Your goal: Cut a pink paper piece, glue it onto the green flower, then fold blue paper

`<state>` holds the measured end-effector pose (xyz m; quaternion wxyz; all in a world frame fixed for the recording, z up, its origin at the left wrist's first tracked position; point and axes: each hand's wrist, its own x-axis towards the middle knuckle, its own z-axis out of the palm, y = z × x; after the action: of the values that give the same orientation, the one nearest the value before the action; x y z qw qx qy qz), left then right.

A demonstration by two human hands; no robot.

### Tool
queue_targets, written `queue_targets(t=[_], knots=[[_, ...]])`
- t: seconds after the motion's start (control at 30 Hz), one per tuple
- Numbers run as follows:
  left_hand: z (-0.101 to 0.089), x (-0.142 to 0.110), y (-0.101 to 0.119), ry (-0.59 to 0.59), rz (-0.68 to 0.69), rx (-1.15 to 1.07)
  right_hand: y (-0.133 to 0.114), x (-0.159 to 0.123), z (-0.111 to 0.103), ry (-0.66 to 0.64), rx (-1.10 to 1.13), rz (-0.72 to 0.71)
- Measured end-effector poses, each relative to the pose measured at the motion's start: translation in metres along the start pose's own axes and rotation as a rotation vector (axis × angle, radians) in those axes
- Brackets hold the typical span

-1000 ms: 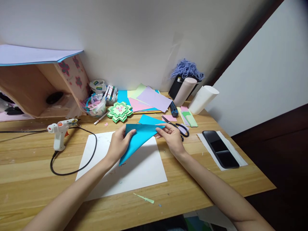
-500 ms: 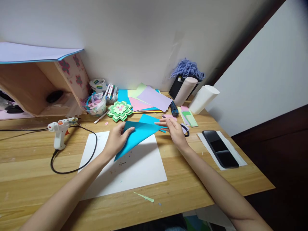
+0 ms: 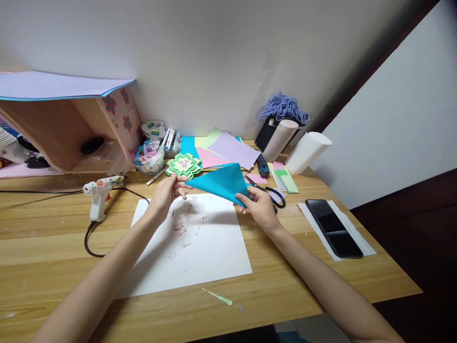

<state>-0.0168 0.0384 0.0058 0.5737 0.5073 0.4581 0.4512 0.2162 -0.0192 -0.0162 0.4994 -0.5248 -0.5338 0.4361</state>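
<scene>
A blue sheet of paper (image 3: pixel 221 182), folded into a triangle, is held up above a white sheet (image 3: pixel 200 247) with dark and reddish marks. My left hand (image 3: pixel 168 193) pinches its pointed left corner between the fingers. At the lower right corner, my right hand (image 3: pixel 260 207) grips the paper with the thumb on top and fingers beneath. Black-handled scissors (image 3: pixel 274 195) lie on the table just beyond my right hand. A layered green and white paper flower (image 3: pixel 183 166) rests behind my left hand.
A hot glue gun (image 3: pixel 100 195) with a black cord stands on the left. Coloured papers (image 3: pixel 233 150), a tub of scraps (image 3: pixel 150 162) and markers (image 3: pixel 170 139) line the wall. A phone (image 3: pixel 333 228) lies at right on white paper. A green strip (image 3: pixel 217 296) lies near the front edge.
The blue triangle has been turned, so its point now faces left and its wide side right. My left hand has shifted to the point, my right hand to the lower right corner. The view shifted slightly.
</scene>
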Motion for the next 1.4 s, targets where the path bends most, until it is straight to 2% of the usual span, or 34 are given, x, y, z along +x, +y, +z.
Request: queue_targets(t=[0.07, 0.13, 0.17, 0.2, 0.3, 0.4, 0.57, 0.73, 0.9, 1.03, 1.13, 1.2, 1.27, 1.33, 1.4], knots=[[0.009, -0.005, -0.009, -0.090, -0.024, -0.014, 0.000, -0.003, 0.006, 0.092, 0.030, -0.026], [0.027, -0.018, -0.017, -0.308, -0.037, 0.063, 0.001, -0.008, 0.013, 0.135, 0.032, -0.036], [0.037, -0.025, -0.020, -0.380, -0.034, 0.074, 0.002, -0.012, 0.017, 0.144, 0.029, -0.040], [0.046, -0.032, -0.022, -0.388, -0.031, 0.060, 0.003, -0.015, 0.021, 0.145, 0.023, -0.050], [0.066, -0.045, -0.024, -0.187, -0.021, 0.012, 0.005, -0.024, 0.029, 0.108, 0.009, -0.089], [0.069, -0.047, -0.022, -0.043, -0.009, 0.015, 0.007, -0.028, 0.032, 0.080, 0.017, -0.106], [0.061, -0.042, -0.021, 0.018, 0.008, 0.058, 0.009, -0.026, 0.032, 0.062, 0.059, -0.084], [0.050, -0.032, -0.020, 0.083, -0.013, 0.109, 0.003, -0.021, 0.029, 0.042, 0.129, -0.003], [0.035, -0.017, -0.016, 0.114, 0.010, 0.104, 0.001, -0.015, 0.024, 0.036, 0.132, 0.056], [0.020, -0.006, -0.010, 0.195, 0.058, 0.099, 0.004, -0.010, 0.019, 0.039, 0.149, 0.080], [0.012, 0.001, -0.007, 0.212, 0.075, 0.040, 0.003, -0.006, 0.014, -0.007, 0.169, 0.103], [0.007, 0.004, -0.006, 0.183, 0.068, 0.017, 0.002, -0.001, 0.010, -0.034, 0.159, 0.110], [0.003, 0.006, -0.005, 0.099, 0.048, 0.061, 0.002, 0.004, 0.003, -0.020, 0.139, 0.105], [0.000, 0.006, -0.005, -0.083, -0.005, 0.162, 0.002, 0.010, -0.007, 0.000, 0.099, 0.096], [0.000, 0.004, -0.006, -0.328, -0.088, 0.284, 0.001, 0.015, -0.018, -0.045, 0.037, 0.101]])
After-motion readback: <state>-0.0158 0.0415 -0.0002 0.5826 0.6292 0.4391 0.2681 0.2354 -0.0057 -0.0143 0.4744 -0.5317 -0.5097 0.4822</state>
